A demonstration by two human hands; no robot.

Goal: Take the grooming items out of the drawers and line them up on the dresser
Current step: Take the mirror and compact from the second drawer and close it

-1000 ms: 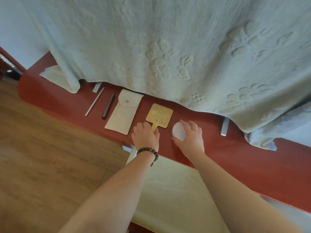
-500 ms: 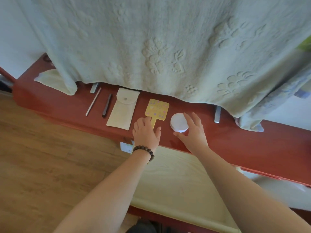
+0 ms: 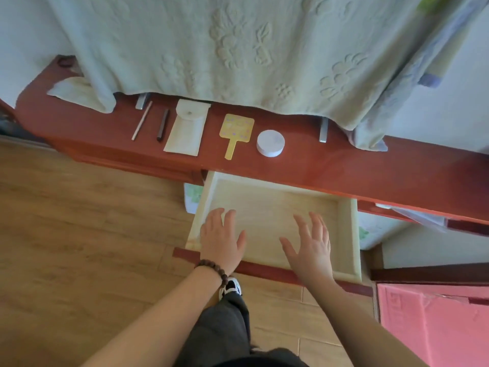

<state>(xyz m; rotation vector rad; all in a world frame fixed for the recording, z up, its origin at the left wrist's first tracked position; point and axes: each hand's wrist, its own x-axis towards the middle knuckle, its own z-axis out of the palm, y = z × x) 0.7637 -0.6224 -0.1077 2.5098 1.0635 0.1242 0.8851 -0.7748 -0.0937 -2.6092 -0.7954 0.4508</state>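
Note:
Several grooming items lie in a row on the red dresser top (image 3: pixel 344 165): a thin pale stick (image 3: pixel 141 120), a dark pencil-like stick (image 3: pixel 162 125), a cream snap pouch (image 3: pixel 186 127), a yellow hand mirror (image 3: pixel 235 132) and a round white jar (image 3: pixel 270 143). Below them a pale wooden drawer (image 3: pixel 272 207) stands pulled out, and nothing shows inside it. My left hand (image 3: pixel 221 237) and my right hand (image 3: pixel 311 246) hover over the drawer's front part, fingers spread, holding nothing.
A pale green embossed towel (image 3: pixel 238 49) hangs down over the back of the dresser. Two metal brackets (image 3: pixel 323 131) stick out beneath it. A pink box (image 3: pixel 434 327) stands at the lower right. Wooden floor (image 3: pixel 79 247) lies to the left; my leg and shoe (image 3: pixel 230 287) are below the drawer.
Both hands have let go of the mirror and the jar and drawn back from the dresser top to over the open drawer. The view has pulled back and tilted down.

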